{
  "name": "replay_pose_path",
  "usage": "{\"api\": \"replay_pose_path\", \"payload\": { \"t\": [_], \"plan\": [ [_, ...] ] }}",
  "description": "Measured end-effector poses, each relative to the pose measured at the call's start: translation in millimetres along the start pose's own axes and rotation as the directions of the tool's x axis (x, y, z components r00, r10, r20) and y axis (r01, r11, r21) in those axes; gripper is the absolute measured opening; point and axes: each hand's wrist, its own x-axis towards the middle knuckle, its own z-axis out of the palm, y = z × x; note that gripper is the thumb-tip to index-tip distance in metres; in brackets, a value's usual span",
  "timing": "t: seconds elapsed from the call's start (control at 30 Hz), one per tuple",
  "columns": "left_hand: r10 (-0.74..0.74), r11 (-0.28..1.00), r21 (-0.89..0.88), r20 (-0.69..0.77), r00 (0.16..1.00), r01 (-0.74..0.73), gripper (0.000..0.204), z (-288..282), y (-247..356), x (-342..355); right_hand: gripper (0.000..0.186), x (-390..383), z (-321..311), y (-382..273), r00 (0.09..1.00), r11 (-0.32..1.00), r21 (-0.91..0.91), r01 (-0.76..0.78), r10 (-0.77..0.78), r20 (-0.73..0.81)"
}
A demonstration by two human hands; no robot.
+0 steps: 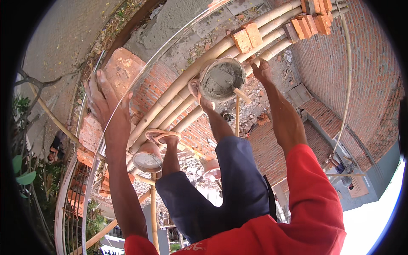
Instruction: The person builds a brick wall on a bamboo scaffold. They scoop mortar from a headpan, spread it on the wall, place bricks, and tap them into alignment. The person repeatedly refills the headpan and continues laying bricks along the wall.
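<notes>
At the upper left my left hand has its fingers along one side of an orange brick and its thumb toward the other side. The brick lies on top of a brick wall, next to a long pale line or strip. My right hand is over the bamboo poles, fingers curled; whatever they hold, if anything, is hidden. Just left of it stands a bucket of wet grey mortar. A trowel with a wooden handle rests in the mortar.
My sandalled feet stand on several bamboo poles high above rubble-strewn ground. A second mortar bucket hangs or stands by my left foot. Loose bricks lie on the poles. A tall brick wall rises at right.
</notes>
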Motion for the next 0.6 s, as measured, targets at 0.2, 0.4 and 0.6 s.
{"api": "replay_pose_path", "payload": {
  "t": [0.2, 0.4, 0.6],
  "plan": [
    [-0.075, 0.997, 0.025, 0.079, 0.994, 0.074, 0.083, -2.3, 3.7, -1.4, 0.059, 90.0, 68.2, 17.4, 0.998, 0.997, 0.037, -0.063, 0.063, -0.008],
    [-0.003, 0.992, 0.128, 0.101, 0.995, -0.010, 0.088, -7.2, -8.5, -0.7, 0.078, 133.7, 125.9, 17.1, 0.990, 0.991, -0.116, -0.068, 0.052, -0.134],
    [-0.050, 0.999, 0.022, 0.115, 0.992, 0.047, 0.092, -10.9, -5.0, -1.3, 0.085, 141.5, 134.9, 19.1, 0.970, 0.962, -0.254, -0.096, 0.033, -0.241]
  ]
}}
